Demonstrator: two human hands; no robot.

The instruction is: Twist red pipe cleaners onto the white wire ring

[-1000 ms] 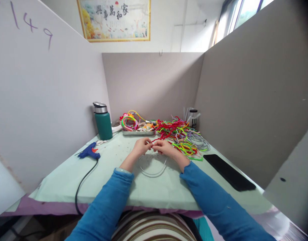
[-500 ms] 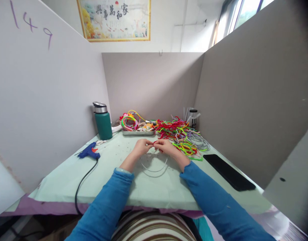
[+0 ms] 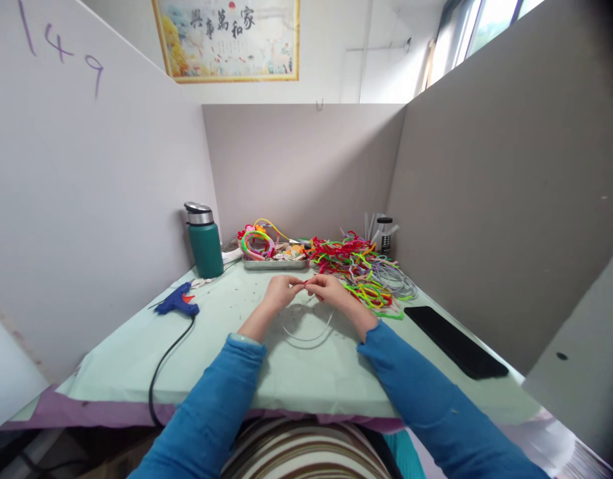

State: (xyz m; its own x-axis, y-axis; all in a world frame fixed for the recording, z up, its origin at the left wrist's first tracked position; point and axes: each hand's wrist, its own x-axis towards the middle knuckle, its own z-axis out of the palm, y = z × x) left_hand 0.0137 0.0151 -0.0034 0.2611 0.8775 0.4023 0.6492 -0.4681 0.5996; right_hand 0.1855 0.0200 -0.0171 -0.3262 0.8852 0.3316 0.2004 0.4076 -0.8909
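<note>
I see my left hand (image 3: pixel 281 291) and right hand (image 3: pixel 331 291) meeting mid-tabletop (image 3: pixel 227 362), the fingers of both pinched tight on a red pipe cleaner (image 3: pixel 305 284). A thin white hoop (image 3: pixel 306 338) curves beneath them towards me. Purple "149" (image 3: pixel 62 46) is scrawled on the left partition. The framed picture (image 3: pixel 227 36) carries Chinese characters. I can read no brand on the green flask (image 3: pixel 205 243) or the blue glue gun (image 3: pixel 177 303).

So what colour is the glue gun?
The glue gun is blue, orange trigger; head view.
</note>
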